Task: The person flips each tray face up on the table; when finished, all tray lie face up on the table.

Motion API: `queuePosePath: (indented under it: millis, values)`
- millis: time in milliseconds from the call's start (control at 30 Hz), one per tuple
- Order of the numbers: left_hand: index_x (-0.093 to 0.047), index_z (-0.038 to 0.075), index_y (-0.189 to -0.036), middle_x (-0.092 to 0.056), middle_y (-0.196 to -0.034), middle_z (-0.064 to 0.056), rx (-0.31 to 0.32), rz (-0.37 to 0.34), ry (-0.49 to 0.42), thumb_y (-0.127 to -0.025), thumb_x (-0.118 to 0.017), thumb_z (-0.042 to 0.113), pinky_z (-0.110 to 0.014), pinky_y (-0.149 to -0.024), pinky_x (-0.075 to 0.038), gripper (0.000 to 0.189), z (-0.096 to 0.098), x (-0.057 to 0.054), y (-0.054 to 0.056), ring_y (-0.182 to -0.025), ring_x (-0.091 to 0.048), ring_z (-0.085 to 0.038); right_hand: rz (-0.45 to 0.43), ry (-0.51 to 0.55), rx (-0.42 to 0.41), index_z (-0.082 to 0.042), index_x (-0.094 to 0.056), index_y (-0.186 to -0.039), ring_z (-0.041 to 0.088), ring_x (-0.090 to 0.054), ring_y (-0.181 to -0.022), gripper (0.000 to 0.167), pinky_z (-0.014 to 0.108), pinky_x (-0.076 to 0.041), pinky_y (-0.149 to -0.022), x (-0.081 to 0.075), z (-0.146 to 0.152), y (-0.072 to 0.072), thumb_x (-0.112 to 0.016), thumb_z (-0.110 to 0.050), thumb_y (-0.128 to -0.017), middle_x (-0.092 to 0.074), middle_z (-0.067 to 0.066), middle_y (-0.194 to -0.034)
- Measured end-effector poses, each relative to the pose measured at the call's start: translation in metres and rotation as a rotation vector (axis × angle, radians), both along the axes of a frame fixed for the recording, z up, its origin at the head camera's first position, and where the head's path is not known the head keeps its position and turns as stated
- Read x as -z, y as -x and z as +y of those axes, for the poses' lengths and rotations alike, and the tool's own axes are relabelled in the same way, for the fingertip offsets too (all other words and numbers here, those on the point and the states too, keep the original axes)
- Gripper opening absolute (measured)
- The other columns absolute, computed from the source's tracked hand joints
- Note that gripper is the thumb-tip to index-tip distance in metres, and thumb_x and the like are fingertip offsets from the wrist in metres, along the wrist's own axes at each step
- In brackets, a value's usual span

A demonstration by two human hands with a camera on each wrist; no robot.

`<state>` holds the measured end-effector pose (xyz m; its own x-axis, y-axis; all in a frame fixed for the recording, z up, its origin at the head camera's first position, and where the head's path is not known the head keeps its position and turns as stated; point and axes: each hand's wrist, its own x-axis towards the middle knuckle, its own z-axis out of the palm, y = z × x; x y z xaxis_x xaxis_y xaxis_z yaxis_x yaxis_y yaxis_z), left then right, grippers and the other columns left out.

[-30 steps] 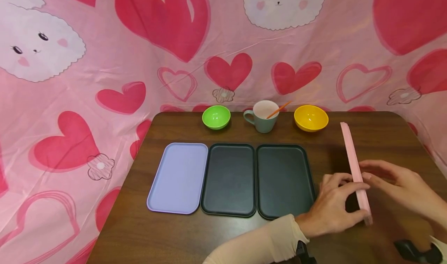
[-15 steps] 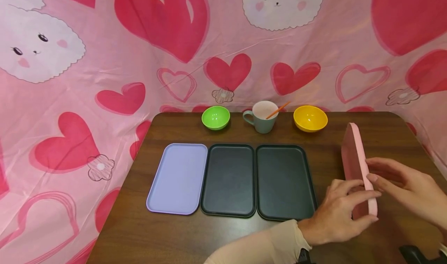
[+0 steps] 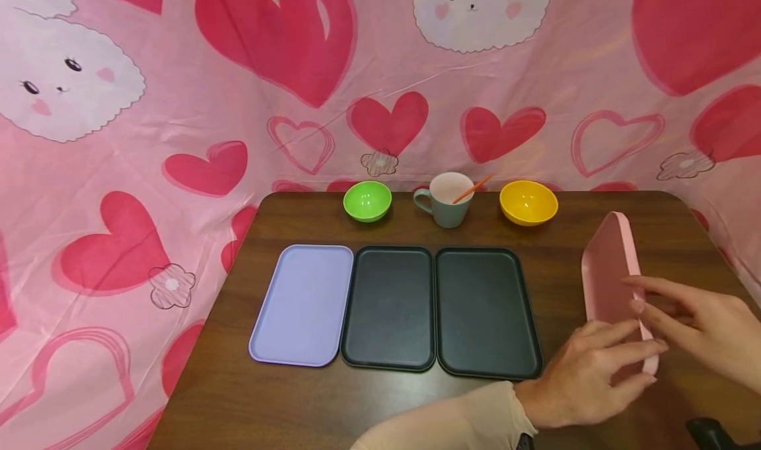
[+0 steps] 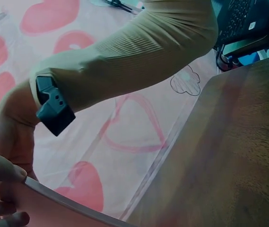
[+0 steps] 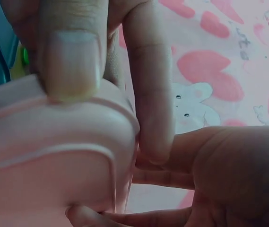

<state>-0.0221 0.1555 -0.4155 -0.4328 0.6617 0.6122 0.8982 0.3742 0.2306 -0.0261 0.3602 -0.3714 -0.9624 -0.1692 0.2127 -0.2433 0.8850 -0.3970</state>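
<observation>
At the right of the table, both hands hold a pink tray (image 3: 605,271) steeply tilted, its long raised edge to the right and its inner face partly showing leftward. My left hand (image 3: 585,374) grips its near end, thumb and fingers at the rim. Higher on the same edge, my right hand (image 3: 701,321) pinches the rim between thumb and fingers. In the right wrist view, a thumb (image 5: 73,66) presses on the tray's rounded corner (image 5: 49,142). The left wrist view catches the tray's rim (image 4: 70,202) and the other arm behind it.
Left of the hands lie a lavender tray (image 3: 303,304) and two dark trays, one in the middle (image 3: 389,308) and one at right (image 3: 487,311). Behind them stand a green bowl (image 3: 367,202), a mug (image 3: 450,209) with an orange stick (image 3: 474,189), and a yellow bowl (image 3: 528,203).
The pink tray has turned from nearly edge-on to show its inner face, its upper edge swinging right. Both hands have moved slightly right with it.
</observation>
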Motion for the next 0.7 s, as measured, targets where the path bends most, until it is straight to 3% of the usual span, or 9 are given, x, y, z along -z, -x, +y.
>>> queuePosePath:
  millis: [100, 233, 333, 433, 500, 533, 600, 700]
  values:
    - [-0.068, 0.023, -0.129, -0.064, -0.117, 0.013, 0.019, -0.007, 0.024, -0.093, -0.069, 0.034, -0.005, -0.097, -0.035, 0.038, 0.002, 0.0, 0.0, -0.098, -0.055, 0.007, 0.02, -0.011, 0.006, -0.004, -0.065, -0.121, -0.022, -0.046, -0.064, 0.033, 0.02, -0.037, -0.046, -0.004, -0.005, 0.0, -0.069, -0.022, -0.094, -0.076, 0.015, -0.077]
    - [-0.066, 0.024, -0.132, -0.063, -0.13, 0.011, 0.047, -0.025, 0.053, -0.093, -0.068, 0.035, -0.004, -0.102, -0.033, 0.041, 0.005, 0.002, 0.0, -0.11, -0.057, 0.005, 0.105, -0.026, 0.007, -0.002, -0.067, -0.109, -0.026, -0.039, -0.056, 0.024, 0.017, -0.032, -0.042, -0.008, -0.01, 0.001, -0.069, -0.019, -0.093, -0.072, 0.025, -0.081]
    - [-0.061, 0.022, -0.138, -0.059, -0.139, 0.009, 0.093, -0.055, 0.096, -0.092, -0.069, 0.036, -0.003, -0.106, -0.029, 0.049, 0.006, 0.003, 0.0, -0.118, -0.055, 0.004, 0.147, -0.053, 0.039, 0.0, -0.067, -0.103, -0.025, -0.031, -0.05, 0.021, 0.016, -0.029, -0.04, -0.01, -0.01, 0.002, -0.07, -0.011, -0.086, -0.07, 0.027, -0.08]
    - [-0.055, 0.02, -0.144, -0.054, -0.145, 0.006, 0.149, -0.097, 0.155, -0.091, -0.07, 0.038, -0.004, -0.112, -0.023, 0.059, 0.006, 0.005, 0.0, -0.127, -0.051, 0.001, 0.113, -0.043, 0.1, 0.002, -0.067, -0.099, -0.028, -0.027, -0.053, 0.025, 0.016, -0.028, -0.041, -0.009, -0.007, 0.003, -0.07, -0.007, -0.075, -0.07, 0.029, -0.079]
    - [-0.051, 0.019, -0.147, -0.051, -0.149, 0.005, 0.177, -0.117, 0.185, -0.09, -0.071, 0.039, -0.005, -0.115, -0.019, 0.064, 0.005, 0.006, 0.001, -0.133, -0.048, 0.0, 0.075, 0.036, 0.126, 0.005, -0.067, -0.096, -0.033, -0.03, -0.058, 0.027, 0.012, -0.03, -0.043, -0.006, -0.004, 0.004, -0.07, -0.003, -0.07, -0.069, 0.029, -0.077]
    - [-0.05, 0.018, -0.148, -0.05, -0.15, 0.004, 0.189, -0.126, 0.185, -0.09, -0.071, 0.039, -0.005, -0.115, -0.018, 0.065, 0.004, 0.007, 0.001, -0.135, -0.047, -0.001, 0.06, 0.082, 0.133, 0.0, -0.069, -0.093, -0.035, -0.032, -0.061, 0.024, 0.009, -0.032, -0.045, -0.004, -0.002, 0.004, -0.071, 0.0, -0.069, -0.069, 0.029, -0.076]
    - [-0.052, 0.017, -0.147, -0.052, -0.149, 0.003, 0.208, -0.144, 0.164, -0.089, -0.072, 0.037, -0.007, -0.117, -0.018, 0.064, 0.002, 0.008, 0.003, -0.135, -0.047, -0.002, 0.029, 0.195, 0.132, -0.019, -0.07, -0.087, -0.038, -0.037, -0.065, 0.03, 0.004, -0.036, -0.047, 0.001, 0.004, 0.006, -0.07, 0.005, -0.069, -0.074, 0.011, -0.069]
    - [-0.055, 0.016, -0.143, -0.056, -0.145, 0.004, 0.22, -0.151, 0.129, -0.087, -0.073, 0.036, -0.008, -0.118, -0.018, 0.061, 0.0, 0.011, 0.007, -0.135, -0.048, -0.002, -0.007, 0.313, 0.119, -0.047, -0.059, -0.085, -0.034, -0.045, -0.065, 0.06, 0.004, -0.04, -0.048, 0.008, 0.012, 0.006, -0.068, 0.01, -0.07, -0.068, -0.026, -0.069]
